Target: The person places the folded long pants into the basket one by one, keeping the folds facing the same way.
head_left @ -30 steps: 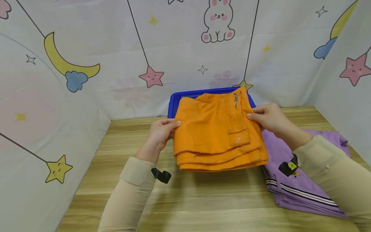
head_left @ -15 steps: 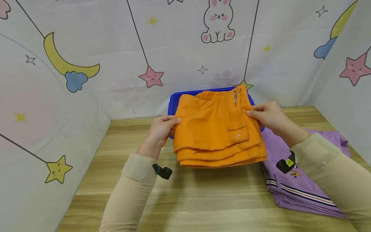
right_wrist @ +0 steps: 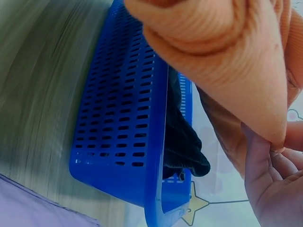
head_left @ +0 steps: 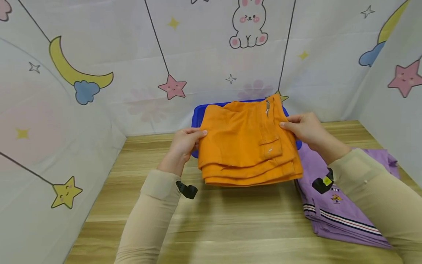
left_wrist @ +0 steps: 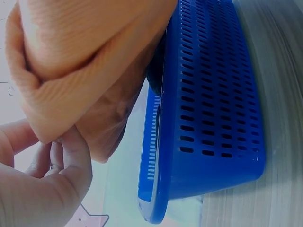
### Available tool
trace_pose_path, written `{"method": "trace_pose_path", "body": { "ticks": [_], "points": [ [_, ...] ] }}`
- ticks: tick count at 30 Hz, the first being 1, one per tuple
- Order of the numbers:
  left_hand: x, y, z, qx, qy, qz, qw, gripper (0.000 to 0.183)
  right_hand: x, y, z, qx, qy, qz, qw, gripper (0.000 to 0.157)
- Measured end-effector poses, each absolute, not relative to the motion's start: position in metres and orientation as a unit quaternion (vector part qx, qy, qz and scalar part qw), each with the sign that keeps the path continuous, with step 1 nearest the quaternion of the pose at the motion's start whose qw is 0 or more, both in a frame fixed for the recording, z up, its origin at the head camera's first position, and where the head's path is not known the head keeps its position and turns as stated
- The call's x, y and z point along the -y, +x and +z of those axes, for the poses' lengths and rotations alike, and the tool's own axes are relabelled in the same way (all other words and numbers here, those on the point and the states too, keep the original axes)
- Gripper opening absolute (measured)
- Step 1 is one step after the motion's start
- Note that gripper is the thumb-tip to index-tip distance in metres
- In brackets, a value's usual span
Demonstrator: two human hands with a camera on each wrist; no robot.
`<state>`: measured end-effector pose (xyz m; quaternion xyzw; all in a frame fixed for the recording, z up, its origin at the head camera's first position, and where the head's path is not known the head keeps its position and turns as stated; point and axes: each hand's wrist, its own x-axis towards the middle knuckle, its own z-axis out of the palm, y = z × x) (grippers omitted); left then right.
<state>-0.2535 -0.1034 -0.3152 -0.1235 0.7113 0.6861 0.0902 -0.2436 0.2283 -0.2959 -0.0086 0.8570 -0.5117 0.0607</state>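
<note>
A thick folded orange garment (head_left: 240, 139), with a flapped patch near its right side, is held up between my two hands. At its left edge, my left hand (head_left: 184, 145) pinches the cloth, thumb on the front. My right hand (head_left: 308, 130) pinches the opposite edge a little higher. Behind the garment stands a blue perforated basket (left_wrist: 218, 113), mostly hidden by it in the head view. Both wrist views show the bundle level with and above the basket's rim. Dark cloth (right_wrist: 182, 146) lies inside the basket and pokes over its side.
A folded purple garment (head_left: 324, 205) with a striped band lies on the wooden table (head_left: 237, 227) at the right, partly under my right forearm. A white printed curtain (head_left: 204, 47) closes off the back and both sides, close behind the basket.
Both hands have raised the orange garment slightly and moved it farther back, over the basket. Their pinch on its edges is unchanged, and the purple garment has stayed put.
</note>
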Motion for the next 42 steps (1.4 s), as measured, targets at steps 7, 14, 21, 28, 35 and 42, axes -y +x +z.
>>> {"method": "trace_pose_path", "body": {
  "ticks": [7, 14, 21, 28, 35, 42],
  "points": [
    [0.102, -0.258, -0.313, -0.713, -0.126, 0.683, 0.091, 0.033, -0.227, -0.249, -0.296, -0.856, 0.006, -0.514, 0.059, 0.049],
    [0.102, -0.262, -0.312, -0.714, -0.128, 0.683, 0.087, 0.032, -0.226, -0.253, -0.296, -0.851, 0.012, -0.522, 0.054, 0.048],
    [0.102, -0.268, -0.314, -0.722, -0.121, 0.676, 0.081, 0.032, -0.226, -0.256, -0.296, -0.849, 0.015, -0.525, 0.057, 0.049],
    [0.101, -0.273, -0.314, -0.727, -0.126, 0.670, 0.079, 0.031, -0.226, -0.260, -0.296, -0.851, 0.024, -0.523, 0.052, 0.049],
    [0.099, -0.276, -0.312, -0.726, -0.128, 0.671, 0.080, 0.031, -0.226, -0.263, -0.296, -0.851, 0.030, -0.522, 0.047, 0.049],
    [0.098, -0.281, -0.312, -0.727, -0.131, 0.670, 0.073, 0.030, -0.225, -0.267, -0.297, -0.851, 0.031, -0.522, 0.041, 0.050]
  ]
}}
